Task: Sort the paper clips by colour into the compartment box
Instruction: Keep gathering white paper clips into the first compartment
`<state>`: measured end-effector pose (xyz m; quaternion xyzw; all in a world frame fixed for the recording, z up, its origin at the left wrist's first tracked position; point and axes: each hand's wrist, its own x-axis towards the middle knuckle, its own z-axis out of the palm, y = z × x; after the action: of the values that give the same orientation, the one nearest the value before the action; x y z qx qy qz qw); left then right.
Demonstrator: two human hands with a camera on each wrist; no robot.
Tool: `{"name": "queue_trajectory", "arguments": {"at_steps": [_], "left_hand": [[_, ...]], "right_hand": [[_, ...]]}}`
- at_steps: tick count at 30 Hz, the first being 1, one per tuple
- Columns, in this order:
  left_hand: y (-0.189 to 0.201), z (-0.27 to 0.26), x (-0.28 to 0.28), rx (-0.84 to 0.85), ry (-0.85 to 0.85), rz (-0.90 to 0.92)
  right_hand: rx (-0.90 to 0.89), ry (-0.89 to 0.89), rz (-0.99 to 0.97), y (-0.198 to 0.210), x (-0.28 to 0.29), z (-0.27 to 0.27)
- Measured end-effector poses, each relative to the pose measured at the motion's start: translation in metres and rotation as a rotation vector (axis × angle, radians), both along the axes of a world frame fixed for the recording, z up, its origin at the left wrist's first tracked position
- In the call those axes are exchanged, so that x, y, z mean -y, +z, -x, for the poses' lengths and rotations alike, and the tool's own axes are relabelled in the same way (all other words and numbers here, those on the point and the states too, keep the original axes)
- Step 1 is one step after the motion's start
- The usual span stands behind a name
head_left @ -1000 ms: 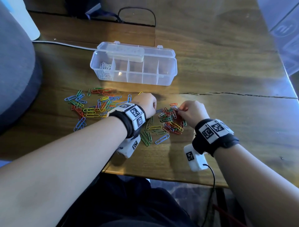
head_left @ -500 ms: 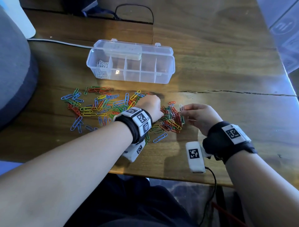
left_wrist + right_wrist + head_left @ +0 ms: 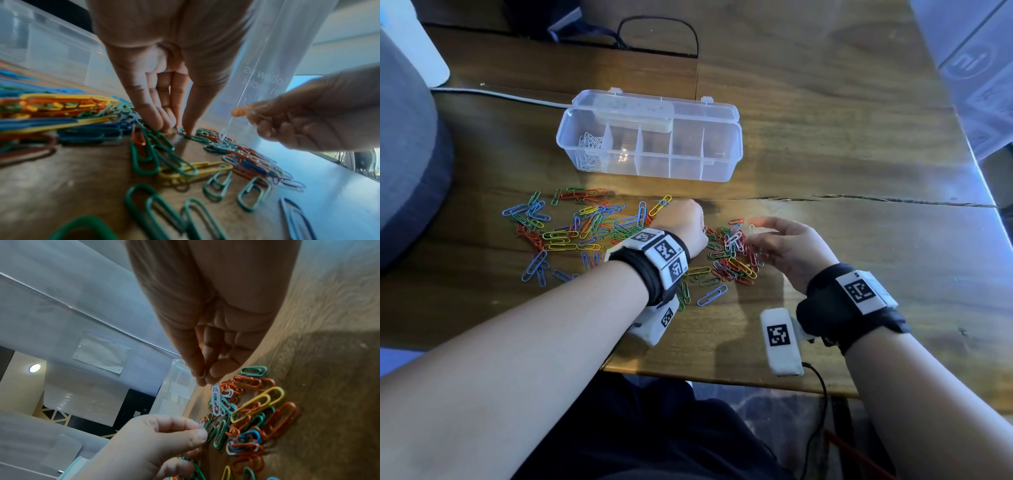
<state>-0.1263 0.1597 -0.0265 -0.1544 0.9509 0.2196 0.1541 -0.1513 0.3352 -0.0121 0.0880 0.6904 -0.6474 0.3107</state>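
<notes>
Coloured paper clips (image 3: 571, 233) lie scattered on the wooden table, with a denser pile (image 3: 732, 257) between my hands. The clear compartment box (image 3: 719, 171) stands open behind them, white clips (image 3: 589, 150) in its leftmost compartment. My right hand (image 3: 753, 231) hovers just above the pile and pinches a white clip (image 3: 251, 110) between thumb and fingertips (image 3: 202, 374). My left hand (image 3: 698, 229) reaches down at the pile's left edge. Its fingertips (image 3: 162, 125) and thumb close together on a clip at table level.
A white cable (image 3: 510, 96) runs behind the box and a black cable loop (image 3: 657, 20) lies at the far edge. A grey cushion (image 3: 404, 171) is at the left. The near table edge (image 3: 722, 377) is under my wrists.
My right hand has lifted off the pile and turned, holding the white clip. My left hand has shifted right to the middle pile.
</notes>
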Motion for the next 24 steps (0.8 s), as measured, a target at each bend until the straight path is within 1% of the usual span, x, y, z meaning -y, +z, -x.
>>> {"name": "queue_trajectory", "arguments": {"at_steps": [6,8,10,12,14,16,18,20,22,24], "left_hand": [[0.006,0.001,0.0,0.053,-0.051,-0.005],[0.006,0.0,0.005,0.069,-0.053,-0.043],[0.007,-0.004,0.012,0.056,-0.044,-0.106],[0.009,-0.009,0.02,0.015,0.008,-0.219],[0.01,-0.015,0.026,-0.021,0.085,-0.357],[0.009,-0.017,0.031,-0.044,0.132,-0.403],[0.008,-0.017,0.034,-0.035,0.136,-0.329],[0.009,-0.017,0.035,-0.004,0.093,-0.155],[0.009,-0.017,0.033,-0.041,0.066,-0.054],[0.009,-0.016,0.026,-0.106,0.046,-0.057]], "right_hand": [[0.102,-0.094,0.132,0.001,0.005,-0.003],[0.115,-0.128,0.168,0.001,0.003,-0.002],[0.1,-0.121,0.167,0.003,0.0,-0.001],[0.05,-0.083,0.073,0.002,0.0,0.0],[-0.039,-0.01,-0.068,0.001,0.004,0.001],[-0.254,0.166,-0.281,0.0,0.01,0.001],[-0.494,0.407,-0.481,-0.002,0.018,0.001],[-0.616,0.598,-0.635,-0.005,0.025,0.001],[-0.638,0.678,-0.749,-0.011,0.028,0.002],[-0.625,0.675,-0.798,-0.015,0.03,0.002]]}}
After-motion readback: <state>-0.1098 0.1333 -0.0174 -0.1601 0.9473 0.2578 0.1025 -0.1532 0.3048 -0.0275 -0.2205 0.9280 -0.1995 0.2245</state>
